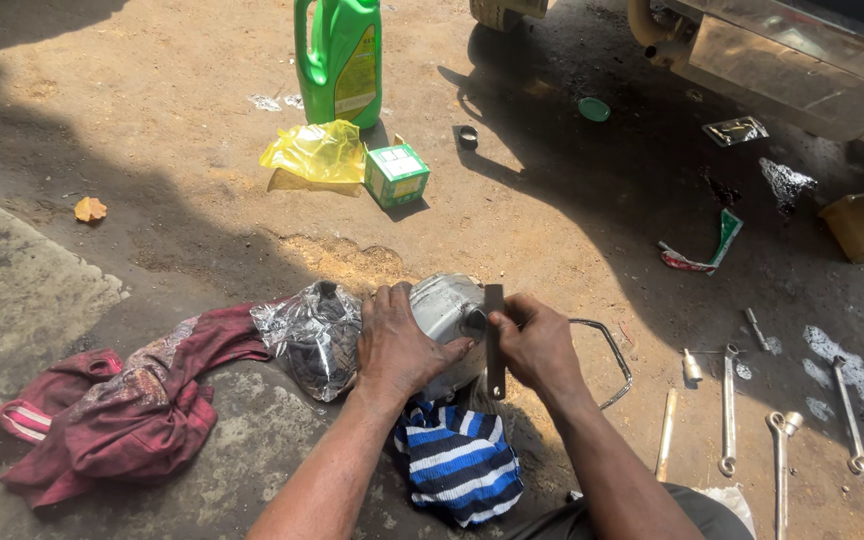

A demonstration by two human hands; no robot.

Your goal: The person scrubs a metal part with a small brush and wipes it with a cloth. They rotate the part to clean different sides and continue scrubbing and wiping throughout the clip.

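My left hand (397, 340) presses down on a grey metal housing (444, 305) that lies on the ground with clear plastic wrap (314, 335) over its left end. My right hand (537, 345) grips a flat dark metal strip (494, 340), held upright against the housing's right side. A thin wire loop (612, 350) sticks out to the right of that hand. A blue, white and black striped cloth (459, 460) lies just below the housing, between my forearms.
A maroon rag (112, 405) lies at left. Behind stand a green jug (340, 58), a yellow plastic bag (317, 152) and a small green box (396, 175). Several spanners (728, 405) lie at right. A vehicle's underside (792, 60) and a yellow tub (860, 226) are at upper right.
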